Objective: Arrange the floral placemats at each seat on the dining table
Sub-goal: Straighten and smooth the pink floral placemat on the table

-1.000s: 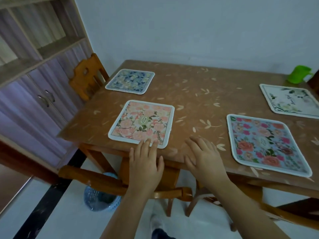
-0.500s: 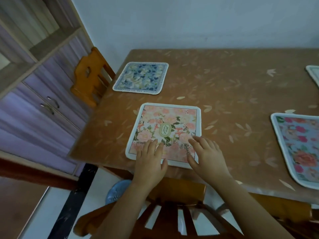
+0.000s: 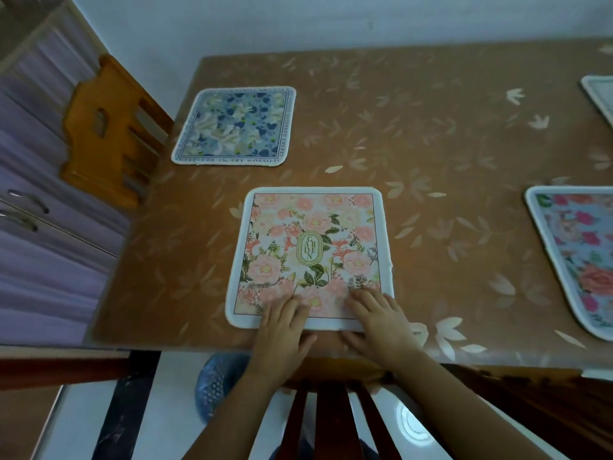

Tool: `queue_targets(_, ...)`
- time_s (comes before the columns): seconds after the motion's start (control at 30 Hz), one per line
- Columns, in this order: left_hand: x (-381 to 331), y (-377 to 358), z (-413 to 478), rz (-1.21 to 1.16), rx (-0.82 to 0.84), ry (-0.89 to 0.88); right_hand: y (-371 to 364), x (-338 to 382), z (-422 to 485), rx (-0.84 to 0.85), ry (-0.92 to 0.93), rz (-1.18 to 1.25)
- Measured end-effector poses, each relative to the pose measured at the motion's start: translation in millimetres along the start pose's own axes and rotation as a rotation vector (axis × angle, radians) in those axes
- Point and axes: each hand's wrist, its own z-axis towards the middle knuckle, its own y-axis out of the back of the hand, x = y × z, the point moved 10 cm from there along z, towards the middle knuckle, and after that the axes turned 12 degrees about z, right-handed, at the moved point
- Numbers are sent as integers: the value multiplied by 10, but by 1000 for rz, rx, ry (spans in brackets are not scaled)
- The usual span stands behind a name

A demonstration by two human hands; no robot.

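Observation:
A pink floral placemat point(image 3: 311, 247) with a "Garden" oval lies at the near edge of the brown dining table point(image 3: 431, 134). My left hand point(image 3: 282, 330) and my right hand point(image 3: 378, 320) rest flat on its near edge, fingers spread, pressing down without gripping it. A blue floral placemat point(image 3: 234, 126) lies at the table's left side by a chair. A blue-and-red rose placemat point(image 3: 580, 257) lies at the right, cut off by the frame. A white-rimmed placemat's corner point(image 3: 600, 94) shows at the far right.
A wooden chair point(image 3: 109, 127) stands at the table's left side. Another chair back point(image 3: 331, 419) is right below my arms. A purple cabinet point(image 3: 39, 200) lines the left wall. A blue basket point(image 3: 215, 383) sits on the floor under the table edge.
My head has come closer over the table. Both hands moved forward from the table edge onto the pink placemat's near edge, and the mat now lies squarer to the table edge.

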Motion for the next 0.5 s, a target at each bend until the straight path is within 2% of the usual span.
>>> queue_targets(0.23,80,-35,-35,-97,-138,10,-78,-41,27,-16,55,82)
queue_targets(0.5,202,82,-54,-322,-270,29,103,-50,-25,-139,77,242)
